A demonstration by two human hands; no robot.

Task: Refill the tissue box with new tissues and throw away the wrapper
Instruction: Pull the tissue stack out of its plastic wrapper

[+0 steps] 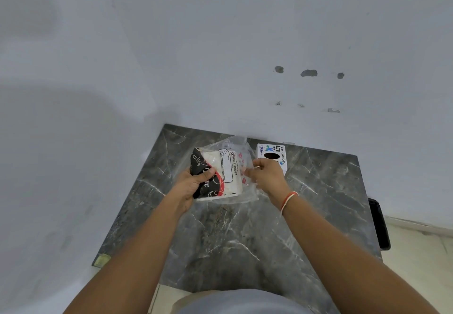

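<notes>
The left hand (193,184) is up over the dark stone bench (245,240). Its fingers (208,172) are wrapped tight around the black and red end of the pack of tissues (220,174). The clear wrapper (241,152) is loose around the pack. The right hand (268,175) pinches the wrapper's edge with closed fingers. Just behind that hand, the white tissue box (270,150) sits on the bench by the wall (220,44). A thread band (288,199) is on the right wrist.
</notes>
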